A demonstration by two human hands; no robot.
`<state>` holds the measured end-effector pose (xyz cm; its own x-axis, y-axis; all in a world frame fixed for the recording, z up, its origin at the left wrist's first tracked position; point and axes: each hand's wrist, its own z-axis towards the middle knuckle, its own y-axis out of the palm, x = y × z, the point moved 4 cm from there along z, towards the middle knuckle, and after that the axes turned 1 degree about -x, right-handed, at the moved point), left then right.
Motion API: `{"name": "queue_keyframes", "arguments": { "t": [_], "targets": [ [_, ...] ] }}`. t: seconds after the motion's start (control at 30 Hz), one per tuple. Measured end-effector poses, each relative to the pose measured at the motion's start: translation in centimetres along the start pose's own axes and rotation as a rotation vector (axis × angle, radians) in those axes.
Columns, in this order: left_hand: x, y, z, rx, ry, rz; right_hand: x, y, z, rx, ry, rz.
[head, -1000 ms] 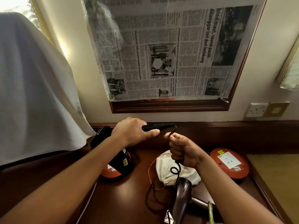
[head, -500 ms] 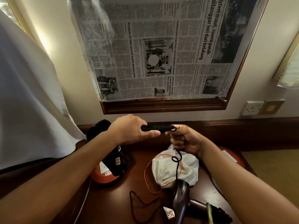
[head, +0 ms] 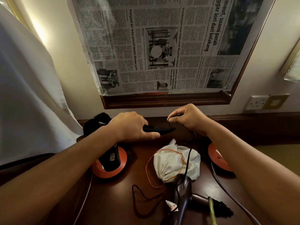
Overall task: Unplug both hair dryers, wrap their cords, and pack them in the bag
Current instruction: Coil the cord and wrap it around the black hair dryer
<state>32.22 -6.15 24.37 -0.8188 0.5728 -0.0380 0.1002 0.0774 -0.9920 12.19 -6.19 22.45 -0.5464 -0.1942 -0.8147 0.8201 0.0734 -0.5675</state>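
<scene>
My left hand (head: 131,127) grips the handle of a black hair dryer (head: 103,140) held above the desk, its strain relief pointing right. My right hand (head: 186,119) pinches that dryer's black cord (head: 188,158) just past the handle's tip; the cord drops over a white drawstring bag (head: 172,164) with an orange string. A second, brown hair dryer (head: 183,197) lies on the dark wooden desk (head: 121,192) near the front, with its cord bundled at the handle and tied with a green band.
Two round orange socket reels sit on the desk, one (head: 113,169) under the black dryer and one (head: 219,159) behind my right forearm. A wall socket (head: 256,103) is at the right. A white cloth (head: 29,103) hangs at left. Newspaper (head: 162,46) covers the mirror.
My right hand has risen from below the handle's tip to level with it, carrying the cord up and round. The left hand keeps holding the dryer. The view has tilted down and closer.
</scene>
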Motion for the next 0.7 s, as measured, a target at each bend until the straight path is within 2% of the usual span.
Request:
{"name": "queue_keyframes", "arguments": {
  "t": [0.2,0.43,0.6,0.7],
  "targets": [
    [-0.1,0.0,-0.1,-0.003,-0.031,0.024,-1.4,-0.1,-0.5,0.116,-0.089,-0.211],
    [-0.5,0.6,0.0,0.007,-0.114,-0.002,-2.4,1.0,-2.6,0.284,-0.260,-0.258],
    [-0.3,1.5,-0.1,0.090,-0.205,-0.014,-1.7,2.8,-4.5,0.489,-0.283,-0.137],
    [-0.2,1.9,-0.1,0.132,-0.245,-0.059,-0.8,4.0,-5.1,0.523,-0.181,-0.005]
  ]
}}
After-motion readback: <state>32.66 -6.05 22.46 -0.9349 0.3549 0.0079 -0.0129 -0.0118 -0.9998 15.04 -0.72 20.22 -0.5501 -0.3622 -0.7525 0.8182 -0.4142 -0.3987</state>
